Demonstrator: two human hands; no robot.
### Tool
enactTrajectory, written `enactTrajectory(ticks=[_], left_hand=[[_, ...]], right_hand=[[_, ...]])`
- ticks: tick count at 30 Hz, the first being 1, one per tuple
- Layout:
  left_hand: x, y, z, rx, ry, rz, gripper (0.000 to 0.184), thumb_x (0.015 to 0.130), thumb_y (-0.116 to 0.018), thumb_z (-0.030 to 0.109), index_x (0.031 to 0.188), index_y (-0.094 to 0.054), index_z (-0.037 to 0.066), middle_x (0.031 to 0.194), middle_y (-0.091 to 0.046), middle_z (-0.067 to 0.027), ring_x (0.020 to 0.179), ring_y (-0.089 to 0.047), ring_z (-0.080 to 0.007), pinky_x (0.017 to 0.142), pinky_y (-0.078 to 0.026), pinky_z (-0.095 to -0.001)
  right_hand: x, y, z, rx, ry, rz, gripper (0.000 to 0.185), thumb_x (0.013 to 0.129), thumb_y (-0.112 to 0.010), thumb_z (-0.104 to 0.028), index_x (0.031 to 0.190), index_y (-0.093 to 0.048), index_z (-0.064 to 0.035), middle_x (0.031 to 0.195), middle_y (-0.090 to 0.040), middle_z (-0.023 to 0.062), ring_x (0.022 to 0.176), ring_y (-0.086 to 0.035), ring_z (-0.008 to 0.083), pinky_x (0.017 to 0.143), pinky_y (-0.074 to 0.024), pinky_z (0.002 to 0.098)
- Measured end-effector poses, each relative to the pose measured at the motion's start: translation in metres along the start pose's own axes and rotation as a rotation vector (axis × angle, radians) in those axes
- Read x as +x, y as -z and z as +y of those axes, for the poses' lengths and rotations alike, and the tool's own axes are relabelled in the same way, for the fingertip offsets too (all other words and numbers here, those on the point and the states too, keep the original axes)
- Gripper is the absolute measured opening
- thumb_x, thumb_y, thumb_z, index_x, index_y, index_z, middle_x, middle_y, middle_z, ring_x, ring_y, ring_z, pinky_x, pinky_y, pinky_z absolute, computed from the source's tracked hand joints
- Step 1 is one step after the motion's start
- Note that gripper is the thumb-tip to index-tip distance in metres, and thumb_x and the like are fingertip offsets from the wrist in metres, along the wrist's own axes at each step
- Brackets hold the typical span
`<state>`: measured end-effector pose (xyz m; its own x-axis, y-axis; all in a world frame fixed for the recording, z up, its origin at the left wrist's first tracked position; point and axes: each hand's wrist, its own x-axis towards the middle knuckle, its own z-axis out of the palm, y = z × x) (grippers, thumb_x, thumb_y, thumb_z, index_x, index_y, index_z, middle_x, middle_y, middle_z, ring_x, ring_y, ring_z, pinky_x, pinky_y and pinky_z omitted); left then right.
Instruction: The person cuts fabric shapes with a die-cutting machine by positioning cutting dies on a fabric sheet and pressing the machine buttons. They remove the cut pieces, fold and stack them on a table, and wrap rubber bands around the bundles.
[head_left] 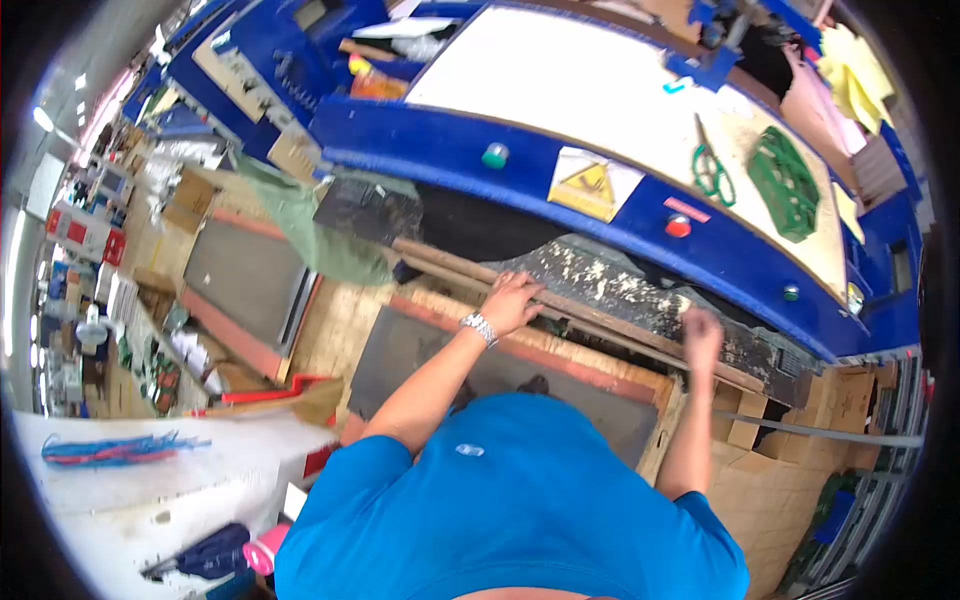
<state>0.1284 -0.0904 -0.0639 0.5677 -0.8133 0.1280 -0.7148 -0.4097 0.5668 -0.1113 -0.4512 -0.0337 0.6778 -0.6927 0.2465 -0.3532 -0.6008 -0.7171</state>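
Note:
My left hand [510, 303] lies on a long wooden strip [600, 318], its fingers spread and holding nothing. A metal watch is on that wrist. On the right, my right hand [702, 335] is over a dark shelf [545, 262] that runs behind the strip. Motion blurs its fingers, and I cannot tell whether they hold anything. Many small pale scraps [600, 275] are scattered on the shelf between the hands. Above it stands a blue machine front [430, 135] with a green button [495, 155], a red button [678, 226] and a yellow warning label [595, 184].
On the machine's white top [560, 75] lie green-handled scissors [712, 178] and a green openwork piece [785, 185]. A grey-topped board [400, 350] stands close before my body. Green cloth [310, 225] hangs at the left. Cardboard boxes [835, 405] are at the right.

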Motion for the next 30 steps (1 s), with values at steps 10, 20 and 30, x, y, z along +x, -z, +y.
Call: enactTrajectory(ticks=[10, 20, 30], left_hand=[[0.021, -0.013, -0.021, 0.013, -0.002, -0.003, 0.041, 0.088, -0.071, 0.03, 0.126, -0.067, 0.015, 0.12, -0.061, -0.0105, 0.12, -0.054, -0.0343, 0.111, -0.035, -0.0503], [0.034, -0.013, -0.018, 0.091, 0.058, -0.129, 0.047, 0.087, -0.073, 0.036, 0.129, -0.064, 0.016, 0.128, -0.056, -0.0142, 0.126, -0.052, -0.0374, 0.109, -0.038, -0.0512], [-0.029, -0.025, -0.015, 0.117, 0.019, -0.207, 0.052, 0.088, -0.072, 0.042, 0.131, -0.063, 0.013, 0.133, -0.057, -0.0173, 0.129, -0.052, -0.0374, 0.107, -0.04, -0.0551]], right_hand=[[-0.043, -0.036, -0.074, -0.415, 0.067, -0.279, 0.043, 0.08, -0.081, -0.032, 0.112, -0.072, -0.0055, 0.113, -0.067, 0.0153, 0.112, -0.06, 0.0374, 0.101, -0.0439, 0.0474], [-0.038, -0.056, -0.064, -0.471, -0.062, -0.273, 0.035, 0.08, -0.081, -0.022, 0.111, -0.073, -0.0072, 0.112, -0.069, 0.0171, 0.111, -0.062, 0.0374, 0.099, -0.0459, 0.0503], [-0.062, -0.03, -0.074, -0.615, -0.046, -0.611, 0.04, 0.08, -0.08, -0.037, 0.103, -0.075, -0.0044, 0.109, -0.071, 0.0218, 0.106, -0.066, 0.0411, 0.091, -0.0531, 0.0494]])
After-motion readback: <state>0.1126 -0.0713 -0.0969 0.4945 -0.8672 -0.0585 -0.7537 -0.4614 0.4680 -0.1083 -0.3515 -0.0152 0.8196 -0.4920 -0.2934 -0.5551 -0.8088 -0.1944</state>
